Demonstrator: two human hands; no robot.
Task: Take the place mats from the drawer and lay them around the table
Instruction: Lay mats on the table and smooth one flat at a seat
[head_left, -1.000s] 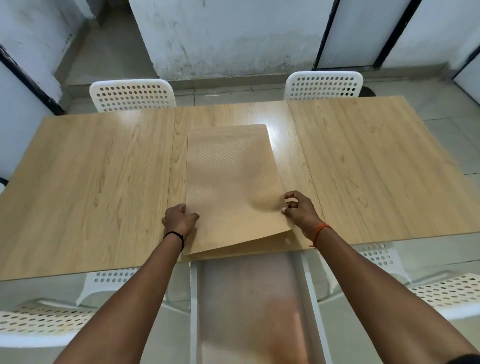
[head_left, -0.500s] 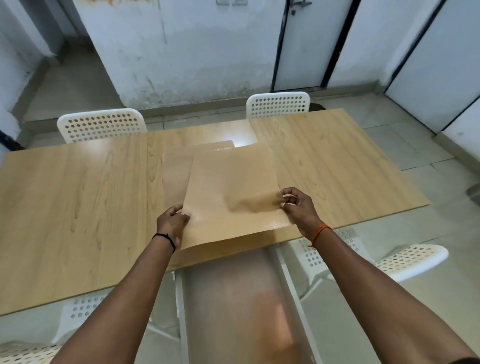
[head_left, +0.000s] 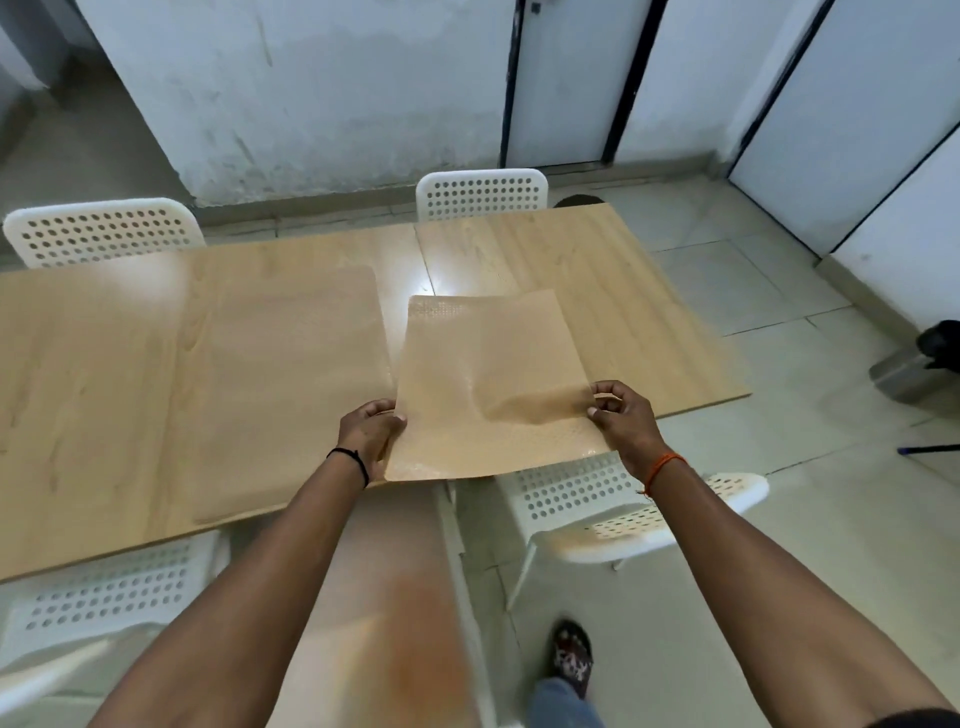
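Both hands — left hand (head_left: 370, 429), right hand (head_left: 621, 419) — pinch opposite edges of the place mat (head_left: 491, 382); it hangs between them above the table (head_left: 156, 374).

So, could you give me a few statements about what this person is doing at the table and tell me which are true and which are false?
1. Both hands hold the same place mat. True: the left hand grips its left edge and the right hand pinches its right edge.
2. The place mat lies flat on the floor. False: it is held over the table near the front edge.
3. The drawer below the table edge is pulled open. True.
4. The chairs are black. False: the chair across the table is white with holes.
5. A plate sits on the table. False: none is in view.
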